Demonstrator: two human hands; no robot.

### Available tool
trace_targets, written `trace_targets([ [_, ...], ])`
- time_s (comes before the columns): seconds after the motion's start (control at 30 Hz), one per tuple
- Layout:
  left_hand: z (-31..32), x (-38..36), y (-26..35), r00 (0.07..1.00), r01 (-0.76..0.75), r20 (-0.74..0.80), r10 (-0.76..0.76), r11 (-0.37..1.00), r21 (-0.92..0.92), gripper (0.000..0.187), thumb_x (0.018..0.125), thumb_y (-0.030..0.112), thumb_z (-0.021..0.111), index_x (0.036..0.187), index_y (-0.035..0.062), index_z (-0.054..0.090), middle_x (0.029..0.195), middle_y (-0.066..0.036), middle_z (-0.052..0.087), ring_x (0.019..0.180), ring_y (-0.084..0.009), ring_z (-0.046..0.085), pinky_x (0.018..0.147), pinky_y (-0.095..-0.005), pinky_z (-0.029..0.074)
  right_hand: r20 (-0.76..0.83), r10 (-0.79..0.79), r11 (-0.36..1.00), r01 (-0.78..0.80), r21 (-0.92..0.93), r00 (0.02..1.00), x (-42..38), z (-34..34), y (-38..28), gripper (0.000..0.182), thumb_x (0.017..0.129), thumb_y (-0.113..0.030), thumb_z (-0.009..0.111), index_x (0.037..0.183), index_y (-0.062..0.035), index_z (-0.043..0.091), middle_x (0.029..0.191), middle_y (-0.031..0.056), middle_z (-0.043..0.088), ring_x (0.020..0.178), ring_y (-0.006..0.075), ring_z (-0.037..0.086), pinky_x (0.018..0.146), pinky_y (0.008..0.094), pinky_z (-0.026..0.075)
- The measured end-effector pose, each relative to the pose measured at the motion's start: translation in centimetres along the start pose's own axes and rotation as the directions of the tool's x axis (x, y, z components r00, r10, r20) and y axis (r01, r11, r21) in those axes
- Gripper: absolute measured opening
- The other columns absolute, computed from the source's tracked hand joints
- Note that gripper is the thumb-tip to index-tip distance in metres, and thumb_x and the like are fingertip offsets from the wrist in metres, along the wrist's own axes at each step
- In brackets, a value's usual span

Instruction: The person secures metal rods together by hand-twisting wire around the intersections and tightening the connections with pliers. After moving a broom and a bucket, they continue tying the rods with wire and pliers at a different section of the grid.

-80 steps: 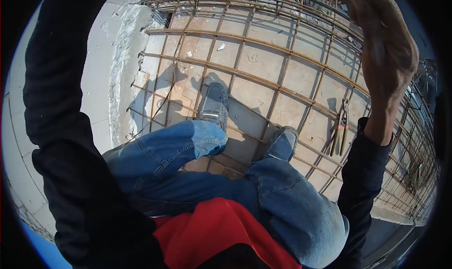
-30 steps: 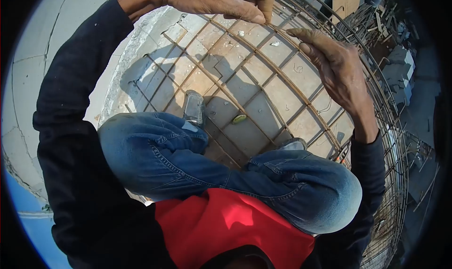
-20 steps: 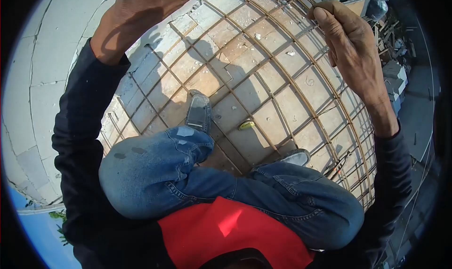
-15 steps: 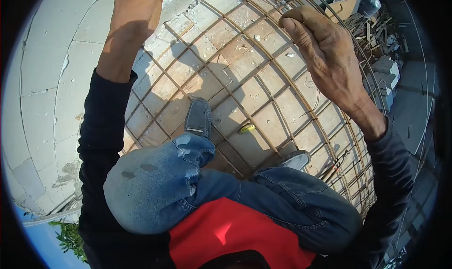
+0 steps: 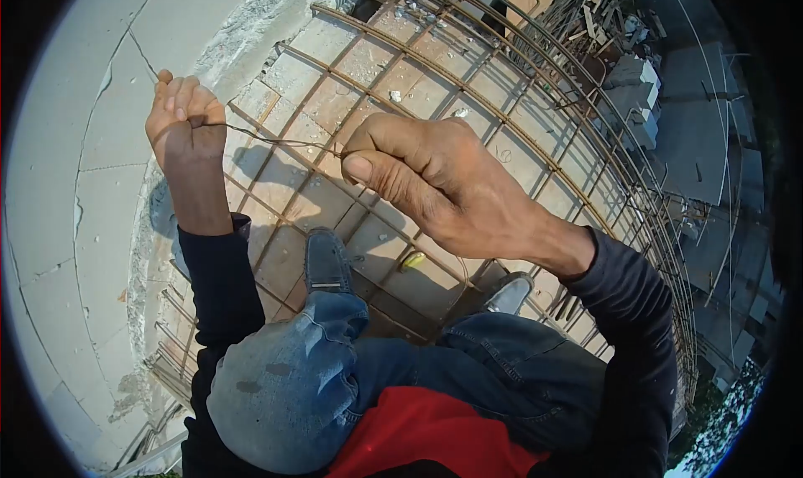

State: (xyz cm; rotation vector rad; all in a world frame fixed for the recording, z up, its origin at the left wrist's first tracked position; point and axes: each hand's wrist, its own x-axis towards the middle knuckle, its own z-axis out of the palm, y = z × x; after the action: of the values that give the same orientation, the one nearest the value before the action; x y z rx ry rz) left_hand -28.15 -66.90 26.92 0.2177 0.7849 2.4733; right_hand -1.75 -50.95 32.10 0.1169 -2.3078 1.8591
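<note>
A thin, dark tie wire (image 5: pixel 284 142) stretches between my two hands above the steel bar grid (image 5: pixel 391 40). My left hand (image 5: pixel 188 120), at the left with its palm side toward me, has its fingers curled around one end. My right hand (image 5: pixel 456 185) is closed too, pinching the other end between thumb and bent forefinger. The wire looks loosely twisted along its middle. Both hands are raised off the grid, whose crossed bars run beneath them. Inside the fists the wire ends are hidden.
Pale wall panels (image 5: pixel 50 202) with cracks rise at the left. My shoes (image 5: pixel 328 265) stand among the bars, near a small yellow object (image 5: pixel 412 261). Scrap wood (image 5: pixel 598 18) and broken blocks (image 5: pixel 640 102) lie at the upper right, beyond the curving bars.
My left hand has come down into full view, and my right hand has moved left and down toward it. The wire now shows between them. The view has shifted slightly.
</note>
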Motion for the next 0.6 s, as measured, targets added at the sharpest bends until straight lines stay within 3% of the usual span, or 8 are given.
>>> trace_targets([
  [0.07,1.0,0.6,1.1,0.983,0.022,0.185,-0.003,0.994,-0.103,0.013,0.102,0.013,0.042,0.105,0.0012,0.046,0.064,0.003,0.038,0.05,-0.0066,0.034,0.042,-0.0191,0.027,-0.081,0.179,0.968,-0.19,-0.166,0.981,-0.6,-0.9,4.0,0.018,0.096,-0.016,0.054,0.088,0.0006,0.054,0.065,0.0228,0.054,0.061,0.0393,0.059,0.058,0.0457,0.045],
  [0.17,4.7,0.0,-0.1,0.966,-0.061,0.249,0.068,0.998,-0.036,0.012,0.102,0.011,0.042,0.106,0.0007,0.047,0.064,0.001,0.039,0.052,-0.0068,0.034,0.042,-0.0194,0.028,0.022,0.043,0.997,-0.042,-0.059,0.999,-2.7,2.2,4.9,0.012,0.097,-0.014,0.051,0.098,-0.0024,0.054,0.064,0.023,0.054,0.061,0.0407,0.059,0.059,0.048,0.046],
  [0.3,3.3,2.4,2.8,0.953,-0.012,0.302,-0.01,0.997,0.071,0.013,0.101,0.008,0.041,0.106,-0.0022,0.048,0.064,0.0,0.036,0.051,-0.0073,0.032,0.041,-0.0198,0.027,0.144,0.211,0.974,-0.196,-0.111,0.967,-4.7,-0.1,4.1,0.025,0.099,-0.024,0.048,0.106,-0.0005,0.054,0.062,0.0214,0.055,0.062,0.0404,0.06,0.061,0.0475,0.048],
  [0.4,3.8,3.9,6.8,0.923,-0.007,0.365,-0.119,0.946,0.325,0.019,0.102,0.009,0.041,0.114,-0.0049,0.047,0.064,0.001,0.035,0.049,-0.0057,0.029,0.041,-0.0185,0.026,-0.07,0.231,0.94,-0.241,-0.241,0.971,-9.5,-5.5,4.4,0.069,0.097,-0.056,0.034,0.135,0.0012,0.043,0.107,0.0272,0.063,0.097,0.0374,0.066,0.083,0.0427,0.057],
  [0.47,6.1,4.7,10.0,0.942,-0.08,0.317,-0.108,0.847,0.526,0.027,0.102,0.01,0.042,0.123,-0.0064,0.044,0.064,0.002,0.031,0.049,-0.0045,0.024,0.04,-0.0181,0.024,-0.217,0.481,0.738,-0.526,-0.422,0.849,-14.7,-11.2,3.5,0.069,0.095,-0.058,0.037,0.132,-0.0003,0.049,0.112,0.0263,0.063,0.099,0.0356,0.066,0.084,0.0436,0.057],
  [0.5,6.9,5.0,12.0,0.953,-0.156,0.3,-0.054,0.758,0.633,0.032,0.103,0.016,0.038,0.126,-0.0067,0.043,0.08,-0.002,0.037,0.064,-0.0073,0.032,0.055,-0.0197,0.028,-0.35,0.58,0.578,-0.674,-0.46,0.736,-17.9,-13.2,2.6,0.058,0.098,-0.049,0.043,0.128,-0.0006,0.053,0.104,0.0219,0.067,0.09,0.0314,0.069,0.077,0.0411,0.058],
  [0.53,7.4,5.2,14.5,0.955,-0.267,0.292,0.051,0.57,0.777,0.038,0.104,0.021,0.035,0.129,-0.0069,0.042,0.096,-0.006,0.043,0.08,-0.0101,0.04,0.069,-0.0212,0.033,-0.521,0.443,0.498,-0.684,-0.534,0.73,-22.7,-14.6,3.5,0.046,0.097,-0.037,0.052,0.12,0.003,0.055,0.085,0.0221,0.068,0.075,0.0308,0.069,0.067,0.041,0.054],
  [0.6,8.7,5.2,17.5,0.927,-0.341,0.308,0.213,0.143,0.929,0.051,0.106,0.032,0.029,0.136,-0.0075,0.041,0.128,-0.014,0.055,0.111,-0.0157,0.055,0.097,-0.0244,0.041,-0.722,0.573,0.147,-0.916,-0.374,0.387,-32.4,-15.1,4.6,0.046,0.094,-0.034,0.058,0.127,-0.0011,0.054,0.09,0.0232,0.068,0.082,0.0343,0.068,0.076,0.0436,0.053],
])
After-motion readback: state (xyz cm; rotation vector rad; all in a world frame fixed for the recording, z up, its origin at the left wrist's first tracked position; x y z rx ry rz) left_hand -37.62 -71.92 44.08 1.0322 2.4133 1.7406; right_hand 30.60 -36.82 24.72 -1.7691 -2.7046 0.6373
